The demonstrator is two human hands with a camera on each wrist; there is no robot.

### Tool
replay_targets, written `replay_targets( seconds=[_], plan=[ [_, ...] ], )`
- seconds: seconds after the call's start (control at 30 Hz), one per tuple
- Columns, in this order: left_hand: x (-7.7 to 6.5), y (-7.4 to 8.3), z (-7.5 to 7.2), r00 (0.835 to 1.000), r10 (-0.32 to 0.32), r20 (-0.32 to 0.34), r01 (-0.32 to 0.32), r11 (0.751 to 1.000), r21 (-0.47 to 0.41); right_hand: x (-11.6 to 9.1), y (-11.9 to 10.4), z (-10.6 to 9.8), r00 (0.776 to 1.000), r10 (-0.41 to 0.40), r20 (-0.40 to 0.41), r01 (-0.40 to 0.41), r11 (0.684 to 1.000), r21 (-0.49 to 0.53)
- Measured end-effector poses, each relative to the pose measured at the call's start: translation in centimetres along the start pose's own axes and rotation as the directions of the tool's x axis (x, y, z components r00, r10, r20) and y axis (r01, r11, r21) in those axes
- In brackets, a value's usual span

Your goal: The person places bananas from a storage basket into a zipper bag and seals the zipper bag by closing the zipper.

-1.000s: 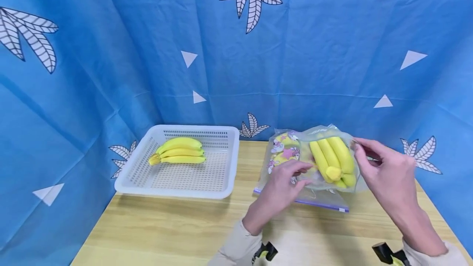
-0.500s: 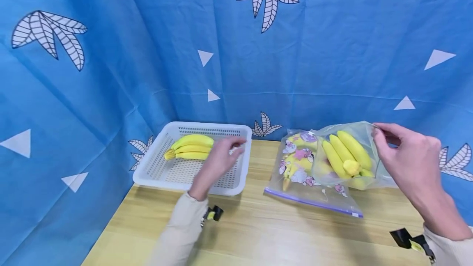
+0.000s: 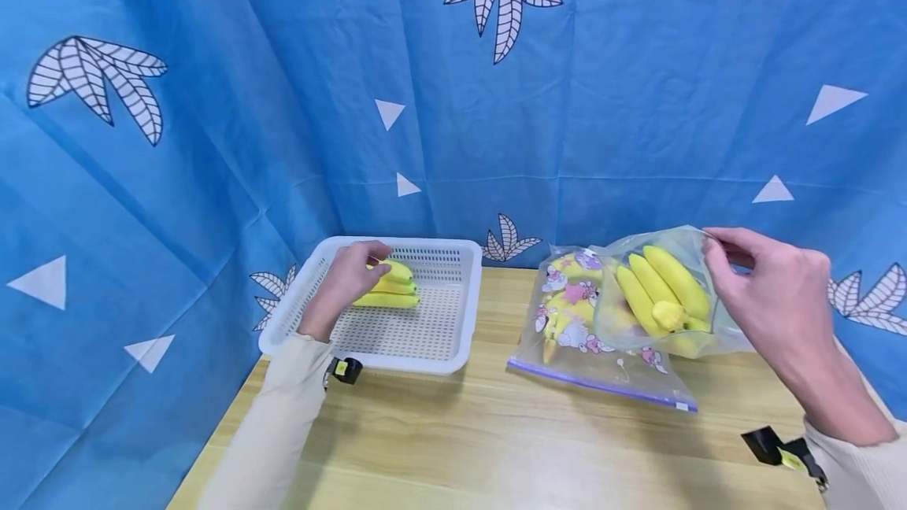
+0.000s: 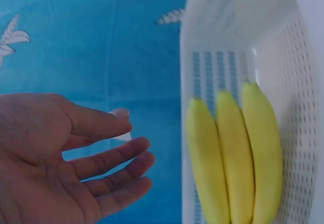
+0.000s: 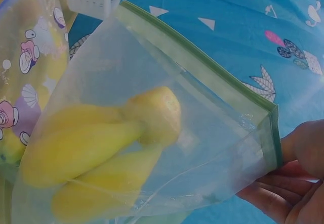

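Observation:
A bunch of yellow bananas (image 3: 397,286) lies in the white plastic basket (image 3: 465,313). My left hand (image 3: 353,270) hovers over the bunch's left end, hiding part of it in the head view. In the left wrist view that hand's fingers (image 4: 116,158) are loosely bent, apart from the bananas, and hold nothing. On the right, my right hand (image 3: 775,290) pinches the upper edge of a clear, green-rimmed zip bag (image 5: 217,67). Inside this bag sits another bunch of bananas (image 3: 662,286), its stem end toward me.
A patterned zip bag (image 3: 602,380) with a purple seal lies left of the green-rimmed bag, partly under it, with bananas (image 3: 567,313) inside. All of it rests on a wooden table (image 3: 496,431). A blue printed curtain (image 3: 460,116) hangs behind.
My left hand has moved from beside the zip bags leftward to over the basket. My right hand keeps its pinch on the bag's edge. The head view has shifted slightly.

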State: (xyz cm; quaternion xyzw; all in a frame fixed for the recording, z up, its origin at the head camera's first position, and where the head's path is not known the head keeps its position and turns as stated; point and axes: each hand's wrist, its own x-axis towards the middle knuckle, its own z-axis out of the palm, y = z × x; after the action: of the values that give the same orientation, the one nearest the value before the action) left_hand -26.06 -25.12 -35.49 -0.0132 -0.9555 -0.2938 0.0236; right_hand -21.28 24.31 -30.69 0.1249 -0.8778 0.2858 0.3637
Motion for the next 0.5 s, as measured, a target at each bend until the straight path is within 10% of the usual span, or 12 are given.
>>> replay_targets(
  seconds=[0.5],
  plan=[
    [0.3, -6.3, -0.8, 0.982, -0.183, 0.046, 0.174, 0.973, 0.154, 0.2, -0.7, 0.4, 0.999, -0.014, 0.046, 0.014, 1.000, 0.020]
  ],
)
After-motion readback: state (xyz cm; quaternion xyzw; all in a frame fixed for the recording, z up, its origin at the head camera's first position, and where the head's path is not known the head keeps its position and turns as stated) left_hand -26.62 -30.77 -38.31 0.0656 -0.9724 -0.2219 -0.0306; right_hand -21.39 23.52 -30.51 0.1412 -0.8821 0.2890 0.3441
